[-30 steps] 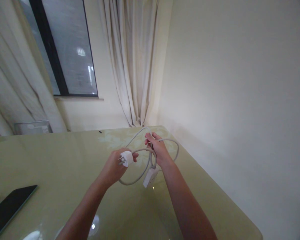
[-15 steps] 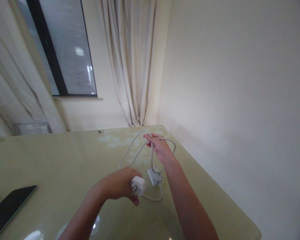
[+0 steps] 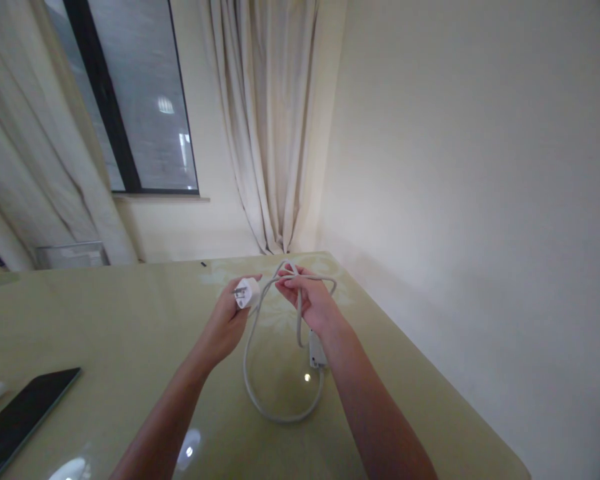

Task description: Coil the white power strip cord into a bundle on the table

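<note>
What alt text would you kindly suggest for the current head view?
The left hand holds a white plug and the right hand loops of pale cable over a greenish table. A dark flat slab lies at left; curtains hang behind.

Left hand (image 3: 227,323) and right hand (image 3: 313,300): narrow gap between 2, cable (image 3: 285,421) strands crossing it. Nearer, cable loop bars straight pass between forearms. Block (image 3: 316,350) obstructs beside right wrist. Broad passage over counter (image 3: 130,320) between left hand and tablet (image 3: 27,407). Wall (image 3: 445,220) limits right side.
</note>
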`<action>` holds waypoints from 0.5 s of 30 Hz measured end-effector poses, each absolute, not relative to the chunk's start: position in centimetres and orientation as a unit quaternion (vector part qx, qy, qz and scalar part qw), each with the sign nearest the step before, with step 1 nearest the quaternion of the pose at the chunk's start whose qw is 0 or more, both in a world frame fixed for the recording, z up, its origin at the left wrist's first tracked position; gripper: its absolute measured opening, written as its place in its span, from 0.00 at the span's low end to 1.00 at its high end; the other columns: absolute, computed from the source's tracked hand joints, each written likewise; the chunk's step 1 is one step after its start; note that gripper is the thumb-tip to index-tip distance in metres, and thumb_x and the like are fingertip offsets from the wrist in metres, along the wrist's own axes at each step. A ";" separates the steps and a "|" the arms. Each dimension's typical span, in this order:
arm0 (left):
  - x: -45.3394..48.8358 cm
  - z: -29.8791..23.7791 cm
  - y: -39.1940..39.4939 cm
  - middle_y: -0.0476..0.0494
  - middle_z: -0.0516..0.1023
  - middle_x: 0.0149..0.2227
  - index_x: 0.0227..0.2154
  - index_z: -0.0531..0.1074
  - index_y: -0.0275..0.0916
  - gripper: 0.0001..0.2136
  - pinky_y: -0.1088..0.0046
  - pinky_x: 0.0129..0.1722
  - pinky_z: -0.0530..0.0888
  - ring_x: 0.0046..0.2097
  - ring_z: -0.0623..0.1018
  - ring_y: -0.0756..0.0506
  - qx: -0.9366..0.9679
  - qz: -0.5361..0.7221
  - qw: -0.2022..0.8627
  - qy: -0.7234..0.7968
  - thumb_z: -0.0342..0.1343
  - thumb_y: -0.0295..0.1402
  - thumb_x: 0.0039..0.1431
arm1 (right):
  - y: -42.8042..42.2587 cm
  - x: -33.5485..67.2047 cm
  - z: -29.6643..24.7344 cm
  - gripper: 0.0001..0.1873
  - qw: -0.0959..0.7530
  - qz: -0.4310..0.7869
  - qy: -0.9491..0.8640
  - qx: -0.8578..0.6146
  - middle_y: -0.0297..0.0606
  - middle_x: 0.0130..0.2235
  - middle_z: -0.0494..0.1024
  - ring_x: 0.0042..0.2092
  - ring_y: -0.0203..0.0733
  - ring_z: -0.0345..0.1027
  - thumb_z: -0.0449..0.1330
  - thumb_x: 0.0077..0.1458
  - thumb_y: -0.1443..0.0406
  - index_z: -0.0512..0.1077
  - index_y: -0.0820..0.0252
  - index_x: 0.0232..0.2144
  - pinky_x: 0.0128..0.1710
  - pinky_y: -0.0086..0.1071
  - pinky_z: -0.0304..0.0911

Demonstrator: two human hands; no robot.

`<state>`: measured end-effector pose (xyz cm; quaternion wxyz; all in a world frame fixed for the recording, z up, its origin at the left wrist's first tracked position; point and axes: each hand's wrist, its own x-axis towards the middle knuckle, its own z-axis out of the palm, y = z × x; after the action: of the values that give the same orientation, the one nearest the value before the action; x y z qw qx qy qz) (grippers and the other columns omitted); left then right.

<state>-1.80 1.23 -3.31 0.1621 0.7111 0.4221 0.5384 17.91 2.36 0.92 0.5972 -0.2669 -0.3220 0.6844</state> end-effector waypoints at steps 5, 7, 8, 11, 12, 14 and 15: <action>-1.8 -3.6 1.2 0.31 0.69 0.66 0.62 0.71 0.39 0.23 0.50 0.68 0.61 0.68 0.67 0.36 0.744 0.525 0.109 0.399 0.52 0.33 0.66 | 0.4 18.3 2.1 0.27 0.466 0.727 -0.445 -0.237 0.38 0.33 0.85 0.24 0.31 0.72 0.72 0.46 0.66 0.76 0.63 0.51 0.26 0.23 0.70; -1.7 -3.5 0.9 0.33 0.81 0.52 0.52 0.78 0.38 0.17 0.56 0.59 0.72 0.56 0.78 0.38 0.777 0.465 0.185 0.382 0.49 0.36 0.67 | 0.2 18.3 2.1 0.29 0.429 0.734 -0.475 -0.226 0.36 0.31 0.84 0.20 0.29 0.66 0.71 0.48 0.65 0.75 0.63 0.53 0.20 0.22 0.62; -1.7 -3.4 0.8 0.37 0.84 0.41 0.47 0.80 0.38 0.17 0.61 0.50 0.76 0.45 0.82 0.41 0.782 0.436 0.225 0.384 0.47 0.37 0.68 | 0.3 18.3 2.1 0.29 0.422 0.735 -0.479 -0.229 0.36 0.31 0.84 0.19 0.27 0.64 0.71 0.48 0.64 0.75 0.62 0.54 0.18 0.21 0.58; -1.7 -3.1 0.5 0.49 0.73 0.22 0.38 0.79 0.38 0.17 0.72 0.28 0.71 0.25 0.73 0.46 0.752 0.410 0.259 0.447 0.46 0.38 0.66 | 1.0 18.3 1.5 0.27 0.431 0.714 -0.475 -0.281 0.36 0.37 0.84 0.17 0.23 0.55 0.73 0.47 0.62 0.75 0.59 0.50 0.15 0.22 0.45; -2.0 -2.8 0.5 0.50 0.72 0.22 0.36 0.79 0.38 0.16 0.72 0.26 0.68 0.24 0.72 0.47 0.735 0.426 0.233 0.474 0.47 0.37 0.64 | 1.3 18.5 1.2 0.26 0.438 0.693 -0.481 -0.309 0.35 0.37 0.83 0.17 0.22 0.53 0.74 0.46 0.61 0.75 0.59 0.48 0.15 0.23 0.41; -3.1 -2.0 0.5 0.48 0.74 0.24 0.33 0.79 0.38 0.14 0.71 0.29 0.67 0.28 0.74 0.45 0.698 0.465 0.157 0.521 0.49 0.35 0.60 | 2.0 19.3 0.7 0.27 0.439 0.627 -0.516 -0.385 0.34 0.34 0.81 0.18 0.23 0.50 0.75 0.46 0.58 0.75 0.60 0.47 0.16 0.24 0.39; -4.0 -1.4 0.4 0.47 0.75 0.26 0.33 0.79 0.38 0.13 0.70 0.30 0.67 0.29 0.75 0.44 0.674 0.485 0.120 0.544 0.49 0.35 0.60 | 2.2 20.0 0.4 0.29 0.428 0.583 -0.544 -0.427 0.33 0.32 0.79 0.18 0.24 0.50 0.75 0.45 0.56 0.75 0.61 0.48 0.17 0.25 0.40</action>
<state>-4.00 0.39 -1.42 0.1202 0.6742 0.5443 0.4845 19.96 2.24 0.45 0.4277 -0.4266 -0.5438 0.5826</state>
